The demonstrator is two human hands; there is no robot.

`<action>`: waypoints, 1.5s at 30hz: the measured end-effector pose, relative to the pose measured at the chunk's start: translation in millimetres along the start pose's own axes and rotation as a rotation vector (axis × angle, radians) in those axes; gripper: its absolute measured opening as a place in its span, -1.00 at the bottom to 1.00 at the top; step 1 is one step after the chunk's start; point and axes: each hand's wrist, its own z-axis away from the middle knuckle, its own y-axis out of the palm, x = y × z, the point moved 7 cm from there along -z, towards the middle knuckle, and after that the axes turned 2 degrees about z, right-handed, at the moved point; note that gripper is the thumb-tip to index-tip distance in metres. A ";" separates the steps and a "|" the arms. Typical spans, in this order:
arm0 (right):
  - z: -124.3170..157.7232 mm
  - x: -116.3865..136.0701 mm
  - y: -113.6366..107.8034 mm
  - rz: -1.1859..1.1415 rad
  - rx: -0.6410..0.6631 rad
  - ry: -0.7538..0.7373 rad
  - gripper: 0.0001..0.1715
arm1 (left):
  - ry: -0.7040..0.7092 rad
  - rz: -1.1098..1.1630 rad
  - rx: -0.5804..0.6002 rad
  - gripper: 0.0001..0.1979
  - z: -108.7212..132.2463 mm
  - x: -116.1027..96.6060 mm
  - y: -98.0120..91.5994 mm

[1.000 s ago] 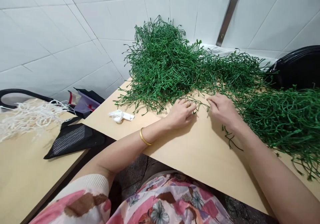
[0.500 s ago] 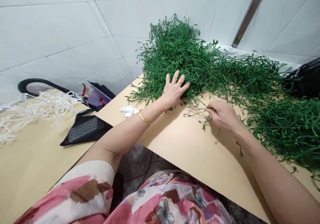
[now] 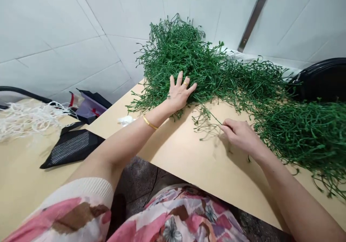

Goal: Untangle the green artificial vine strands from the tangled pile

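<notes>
A large tangled heap of green artificial plant stems (image 3: 186, 51) is piled against the wall at the back of the table. My left hand (image 3: 180, 93) lies on its front edge with the fingers spread, pressing on the stems. To the right, my right hand (image 3: 240, 134) pinches the end of a thin green stem (image 3: 216, 120) between thumb and fingers. That stem stretches back toward the heap, and its small branching tips hang just above the tabletop. Beyond my right forearm spreads another mass of green stems (image 3: 305, 134).
White stringy strands (image 3: 32, 121) and a black mesh pouch (image 3: 71, 146) lie on the left surface. Crumpled white tissue (image 3: 126, 120) sits near my left forearm. A black bag (image 3: 321, 78) stands at the back right. A metal bracket (image 3: 254, 20) is fixed to the tiled wall.
My right hand has drawn the stem a little toward me and away from the heap, so more of it shows, pulled straight. My left hand stays spread on the heap. The view has shifted right.
</notes>
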 end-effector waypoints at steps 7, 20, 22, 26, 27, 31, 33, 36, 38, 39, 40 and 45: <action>-45.0 -49.1 -38.6 0.339 -0.316 0.154 -0.63 | 0.215 0.036 -0.105 -0.63 40.3 -54.0 -40.8; -26.9 -81.5 -25.4 0.658 -0.376 0.015 -0.68 | 0.381 0.004 0.051 -0.71 0.2 -122.6 4.3; -14.2 -77.9 -25.1 0.622 -0.406 -0.011 -0.69 | 0.374 0.049 0.125 -0.74 -23.5 -133.9 -8.2; 0.3 -73.4 -22.2 0.525 -0.469 -0.069 -0.70 | 0.363 0.191 -0.035 -0.61 -85.9 -157.6 -43.3; 2.0 -73.8 -21.9 0.502 -0.490 -0.076 -0.70 | 0.346 0.212 -0.129 -0.59 -101.9 -159.7 -46.8; 5.6 -76.9 -19.6 0.454 -0.529 -0.089 -0.69 | 0.261 0.240 -0.071 -0.50 -149.4 -160.8 -3.8; 6.5 -74.9 -16.2 0.447 -0.512 -0.108 -0.69 | 0.206 0.248 -0.015 -0.56 -159.6 -156.7 17.6; 5.0 -66.6 -6.2 0.484 -0.422 -0.166 -0.69 | 0.122 0.274 -0.087 -0.64 -168.4 -143.2 11.4; 2.7 -63.3 -0.5 0.541 -0.362 -0.185 -0.69 | 0.029 0.307 -0.211 -0.61 -175.5 -125.9 -16.9; 1.5 -63.7 0.9 0.572 -0.344 -0.183 -0.68 | -0.038 0.333 -0.270 -0.61 -179.3 -114.8 -34.0; 0.5 -65.8 1.0 0.604 -0.337 -0.173 -0.68 | -0.073 0.358 -0.348 -0.60 -182.0 -105.2 -53.6; -1.8 -89.1 -6.8 0.727 -0.375 -0.076 -0.69 | 0.058 0.383 -0.590 -0.28 -160.7 -89.4 -121.7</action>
